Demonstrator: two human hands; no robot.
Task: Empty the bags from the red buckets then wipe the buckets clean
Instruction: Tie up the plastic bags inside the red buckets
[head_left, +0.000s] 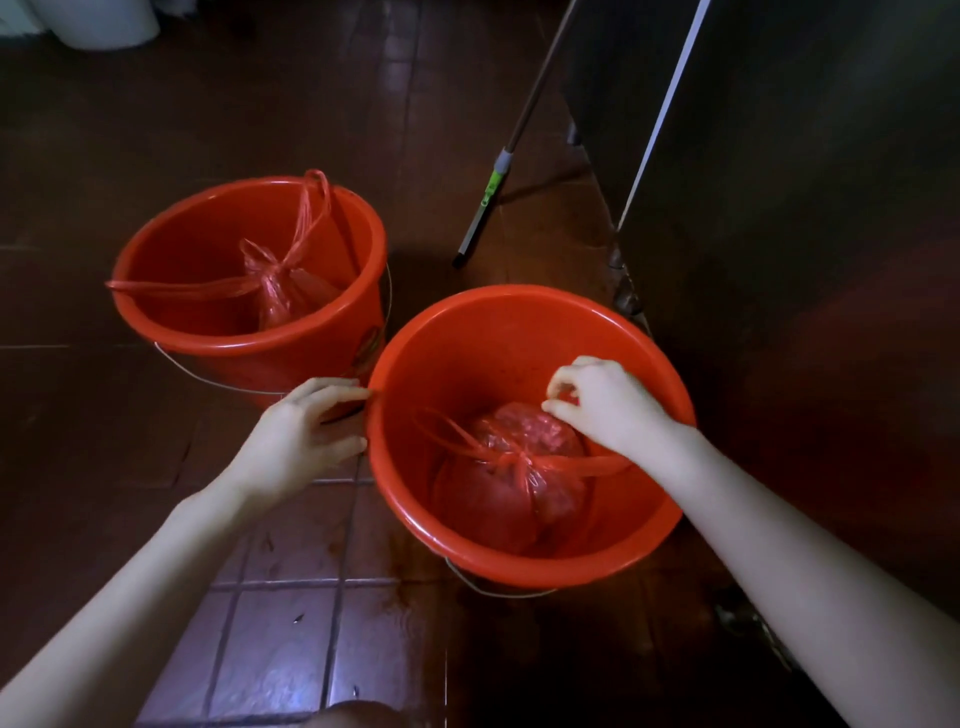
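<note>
Knotted red plastic bag (519, 467) low in the nearer red bucket (493, 353), loop handles trailing toward the wall. Reaching inside, right hand (602, 402), fingers curled, thumb and forefinger pinching a fold at the bag's top, likely for lifting it out. Outside at the rim, left hand (301, 436), fingers nearly straight and spread, touching plastic, probably steadying. Just behind, second red bucket (197, 234) with its own tied bag (283, 291), handles draped over the rim. Beyond, mop pole (498, 171) on wet brown tiles (291, 649).
</note>
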